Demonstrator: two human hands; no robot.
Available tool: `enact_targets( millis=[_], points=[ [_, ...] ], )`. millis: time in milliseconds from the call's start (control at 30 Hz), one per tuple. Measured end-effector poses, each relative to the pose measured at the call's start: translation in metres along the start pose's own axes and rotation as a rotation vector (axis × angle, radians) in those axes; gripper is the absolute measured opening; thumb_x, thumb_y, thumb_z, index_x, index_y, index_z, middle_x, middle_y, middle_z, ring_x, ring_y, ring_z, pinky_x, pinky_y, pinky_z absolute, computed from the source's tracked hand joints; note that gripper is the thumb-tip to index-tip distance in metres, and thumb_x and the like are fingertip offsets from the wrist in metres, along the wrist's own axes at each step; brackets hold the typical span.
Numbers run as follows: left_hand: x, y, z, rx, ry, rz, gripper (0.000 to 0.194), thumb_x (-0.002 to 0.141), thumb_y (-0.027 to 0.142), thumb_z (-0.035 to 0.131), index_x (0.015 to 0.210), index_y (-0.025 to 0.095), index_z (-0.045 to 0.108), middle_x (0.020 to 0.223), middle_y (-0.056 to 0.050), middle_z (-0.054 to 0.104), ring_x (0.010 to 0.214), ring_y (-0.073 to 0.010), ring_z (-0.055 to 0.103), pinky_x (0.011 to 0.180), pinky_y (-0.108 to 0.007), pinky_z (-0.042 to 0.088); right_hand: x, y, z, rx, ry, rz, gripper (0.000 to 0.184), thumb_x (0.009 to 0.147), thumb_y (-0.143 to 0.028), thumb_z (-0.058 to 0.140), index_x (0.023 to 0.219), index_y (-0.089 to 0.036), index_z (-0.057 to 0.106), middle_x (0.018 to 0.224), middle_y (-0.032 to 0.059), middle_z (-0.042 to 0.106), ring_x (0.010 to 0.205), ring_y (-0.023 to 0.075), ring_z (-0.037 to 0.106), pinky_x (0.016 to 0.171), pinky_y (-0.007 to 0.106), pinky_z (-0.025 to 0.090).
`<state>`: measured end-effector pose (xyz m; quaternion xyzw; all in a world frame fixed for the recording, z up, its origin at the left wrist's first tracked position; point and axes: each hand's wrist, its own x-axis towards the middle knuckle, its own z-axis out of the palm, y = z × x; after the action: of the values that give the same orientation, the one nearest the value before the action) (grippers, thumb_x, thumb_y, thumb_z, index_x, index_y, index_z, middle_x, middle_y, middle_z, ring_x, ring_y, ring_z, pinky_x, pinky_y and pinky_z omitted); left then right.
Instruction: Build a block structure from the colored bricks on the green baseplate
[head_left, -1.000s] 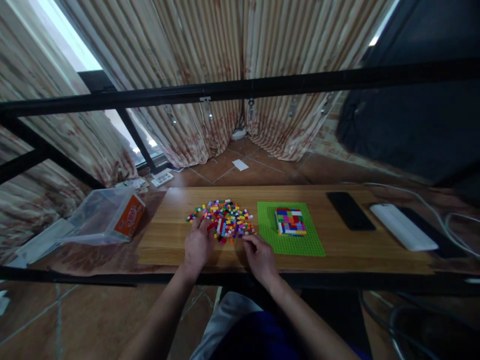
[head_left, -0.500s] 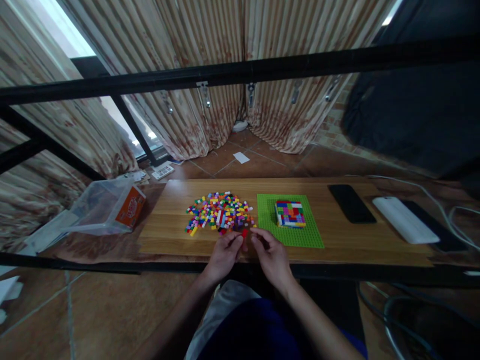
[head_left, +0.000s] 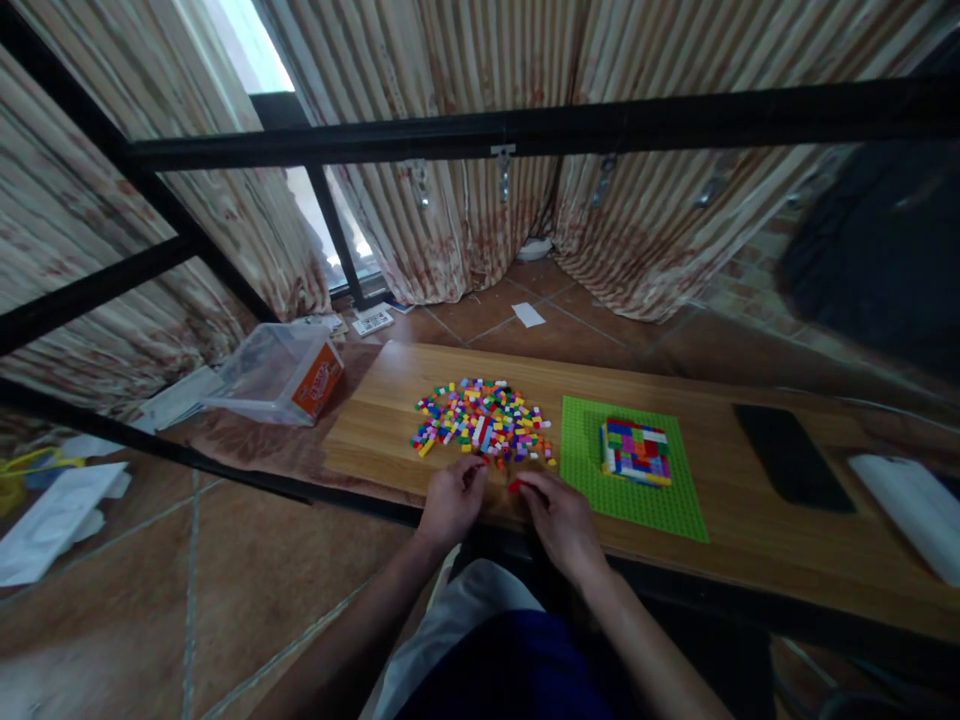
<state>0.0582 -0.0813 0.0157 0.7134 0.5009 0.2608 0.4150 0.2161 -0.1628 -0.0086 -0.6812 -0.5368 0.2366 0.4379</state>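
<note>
My right hand pinches a small red toy brick between thumb and fingertips, just above the table's near edge. To its left, my left hand has its thumb and fingers drawn together at the near side of the brick pile; a speck of red shows by the fingertips, too small to name. Loose bricks in many colours form the pile beyond both hands. Right of the hands, a green baseplate carries a square, multicoloured brick build.
The wooden table holds a black phone-like slab and a white oblong object at the right. A clear plastic box with an orange label lies left of the table. A black metal bar crosses in front of the curtains.
My hands have moved apart, and the red brick has gone with the right hand. The camera view has turned left and tilted, shifting the table contents rightward in the picture.
</note>
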Motion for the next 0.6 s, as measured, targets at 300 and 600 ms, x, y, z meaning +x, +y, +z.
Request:
enact_targets(
  millis=[300, 600],
  points=[
    [0.035, -0.018, -0.002, 0.411, 0.102, 0.195, 0.033, 0.09, 0.018, 0.048, 0.121, 0.018, 0.06, 0.113, -0.009, 0.066, 0.098, -0.0202, 0.064, 0.091, -0.033, 0.051, 0.04, -0.002, 0.009, -0.335, 0.137, -0.134, 0.038, 0.091, -0.029, 0.048, 0.124, -0.022, 0.066, 0.111, 0.0103, 0.069, 0.104, 0.0252, 0.062, 0.094, 0.043, 0.049],
    [0.016, -0.043, 0.005, 0.215, 0.251, 0.423, 0.031, 0.091, 0.013, 0.045, 0.12, 0.017, 0.056, 0.11, -0.01, 0.064, 0.102, -0.0191, 0.062, 0.089, -0.034, 0.054, 0.095, -0.019, 0.031, -0.494, -0.178, -0.347, 0.045, 0.088, -0.017, 0.053, 0.132, -0.017, 0.059, 0.127, 0.0108, 0.063, 0.117, 0.0277, 0.051, 0.105, 0.044, 0.04]
  ],
)
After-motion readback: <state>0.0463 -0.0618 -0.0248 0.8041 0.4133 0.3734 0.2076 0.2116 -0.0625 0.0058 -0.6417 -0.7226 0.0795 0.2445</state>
